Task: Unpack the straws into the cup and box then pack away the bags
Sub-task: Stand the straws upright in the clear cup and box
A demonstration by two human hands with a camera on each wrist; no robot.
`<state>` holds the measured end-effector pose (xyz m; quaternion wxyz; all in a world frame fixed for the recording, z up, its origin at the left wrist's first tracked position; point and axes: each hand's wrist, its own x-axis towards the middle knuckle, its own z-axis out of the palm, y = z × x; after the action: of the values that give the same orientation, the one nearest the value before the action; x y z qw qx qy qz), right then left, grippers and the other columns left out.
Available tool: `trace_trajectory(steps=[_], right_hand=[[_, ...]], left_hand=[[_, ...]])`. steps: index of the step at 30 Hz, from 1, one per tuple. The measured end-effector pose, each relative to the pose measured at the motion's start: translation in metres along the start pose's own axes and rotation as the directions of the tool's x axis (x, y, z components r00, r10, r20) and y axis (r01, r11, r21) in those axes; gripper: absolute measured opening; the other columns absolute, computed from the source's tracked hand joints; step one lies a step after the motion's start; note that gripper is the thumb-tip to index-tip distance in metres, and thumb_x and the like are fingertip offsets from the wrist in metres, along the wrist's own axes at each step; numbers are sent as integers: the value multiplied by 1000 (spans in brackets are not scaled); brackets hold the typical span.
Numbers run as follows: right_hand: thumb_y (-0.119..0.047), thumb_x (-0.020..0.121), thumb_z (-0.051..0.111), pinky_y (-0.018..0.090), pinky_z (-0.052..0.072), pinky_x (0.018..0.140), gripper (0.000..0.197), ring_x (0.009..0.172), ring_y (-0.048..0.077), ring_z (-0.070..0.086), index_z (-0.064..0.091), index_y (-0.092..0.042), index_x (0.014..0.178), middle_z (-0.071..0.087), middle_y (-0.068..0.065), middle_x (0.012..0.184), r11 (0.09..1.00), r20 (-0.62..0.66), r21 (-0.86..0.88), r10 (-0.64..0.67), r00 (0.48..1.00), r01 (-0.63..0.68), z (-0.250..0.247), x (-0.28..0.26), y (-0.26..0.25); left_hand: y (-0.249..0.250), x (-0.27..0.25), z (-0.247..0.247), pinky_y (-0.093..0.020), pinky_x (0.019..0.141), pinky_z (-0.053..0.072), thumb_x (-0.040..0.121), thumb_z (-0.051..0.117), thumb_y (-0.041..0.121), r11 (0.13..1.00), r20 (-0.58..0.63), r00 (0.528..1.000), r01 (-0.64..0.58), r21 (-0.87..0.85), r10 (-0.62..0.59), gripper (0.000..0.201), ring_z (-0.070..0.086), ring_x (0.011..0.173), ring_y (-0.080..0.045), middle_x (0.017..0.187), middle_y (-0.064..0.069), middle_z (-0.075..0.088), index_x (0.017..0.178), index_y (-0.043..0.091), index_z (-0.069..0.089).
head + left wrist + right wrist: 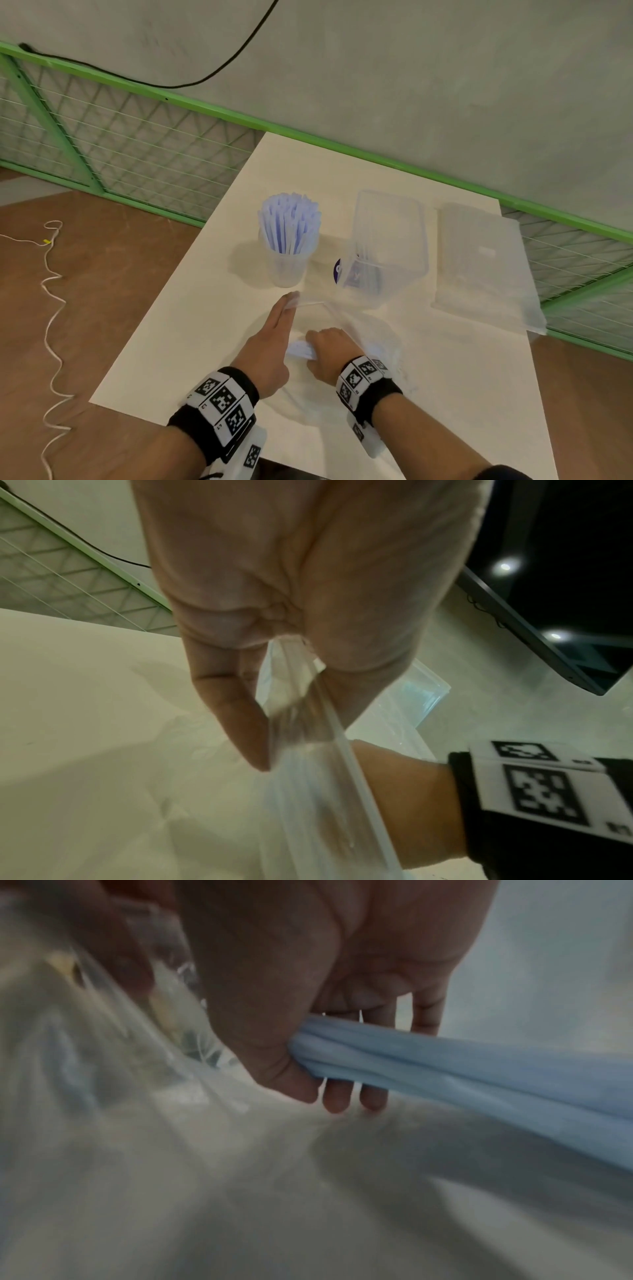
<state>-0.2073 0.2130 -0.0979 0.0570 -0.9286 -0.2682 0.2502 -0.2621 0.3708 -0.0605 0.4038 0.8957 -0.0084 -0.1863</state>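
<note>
Near the table's (pixel 178 342) front edge, the left hand (pixel 270 346) pinches the clear bag's (pixel 349 329) rim while the right hand (pixel 330 349), inside the bag, grips a bundle of straws (pixel 462 1074). Beyond stand the straw-filled cup (pixel 287 263) and the box (pixel 387 246).

Soft even light, wrist views blurry

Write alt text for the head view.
Two hands work a clear plastic bag on a white table: the left hand holds its edge, and the right hand grips a pale blue bundle. Behind stand a cup full of straws, a clear box and a flat bag.
</note>
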Motion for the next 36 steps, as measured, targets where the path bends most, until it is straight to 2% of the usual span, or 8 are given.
trace_trajectory(steps=[4, 8, 11, 14, 17, 21, 26, 36], right_hand=[[-23, 86, 58, 31, 41, 72, 17, 74, 24, 55, 42, -18, 86, 56, 3, 80, 965, -106, 263, 13, 994, 15, 0, -15, 12], [-18, 84, 63, 24, 37, 56, 20, 56, 17, 42, 49, -9, 73, 47, 1, 62, 865, -343, 488, 68, 937, 116, -7, -40, 11], [-1, 84, 68, 21, 39, 56, 24, 54, 10, 43, 54, 0, 64, 49, 2, 58, 657, -474, 726, 264, 840, 204, -16, -59, 0], [-5, 82, 76, 16, 43, 62, 22, 59, 7, 50, 60, -1, 68, 56, -6, 62, 427, -430, 874, 459, 778, 232, -21, -70, -4], [-6, 79, 79, 19, 51, 68, 14, 69, 13, 65, 67, -2, 72, 70, 1, 72, 324, -377, 920, 564, 735, 223, -21, -71, -1], [-11, 78, 80, 24, 54, 72, 12, 76, 15, 69, 71, -12, 71, 73, -1, 78, 341, -325, 930, 584, 744, 139, -15, -71, 6], [-36, 72, 72, 26, 51, 70, 16, 73, 10, 65, 65, -23, 67, 67, -5, 75, 591, -408, 806, 519, 751, 30, -8, -72, 19], [-32, 74, 63, 14, 35, 50, 28, 50, 10, 47, 53, -16, 55, 49, -7, 51, 756, -502, 654, 472, 725, -40, -14, -80, 30]], left_hand=[[-4, 1, -6, -30, 94, 50, 72, 49, -15, 1000, -37, 999, 21, -7, -21, 111, 47, 130, -17, 159, 25, -15, 154, 34, -6], [-5, 5, -9, -35, 93, 52, 70, 49, -14, 1000, -45, 999, 15, -12, -15, 111, 50, 127, -21, 159, 25, -11, 154, 35, -4], [-5, 7, -7, -36, 91, 53, 69, 50, -15, 1000, -36, 999, 26, -12, -27, 113, 52, 125, -22, 159, 25, -11, 155, 35, -5], [-6, 9, -6, -36, 88, 54, 68, 50, -14, 999, -27, 999, 31, -14, -31, 114, 55, 119, -22, 158, 27, -12, 154, 37, -6], [-9, 10, -5, -38, 87, 55, 67, 49, -13, 1000, -19, 1000, 23, -13, -23, 115, 56, 118, -24, 158, 27, -12, 154, 38, -5], [-9, 11, -3, -38, 87, 55, 67, 49, -13, 1000, -7, 1000, 16, -6, -16, 114, 56, 119, -25, 157, 29, -12, 154, 37, -6], [-10, 12, -1, -38, 89, 55, 67, 49, -13, 1000, -5, 1000, 4, -1, -4, 114, 53, 122, -26, 157, 28, -12, 154, 37, -6], [-8, 14, 0, -39, 87, 55, 70, 52, -8, 1000, -8, 1000, -12, 25, 13, 111, 58, 115, -24, 157, 27, -13, 154, 36, -5]])
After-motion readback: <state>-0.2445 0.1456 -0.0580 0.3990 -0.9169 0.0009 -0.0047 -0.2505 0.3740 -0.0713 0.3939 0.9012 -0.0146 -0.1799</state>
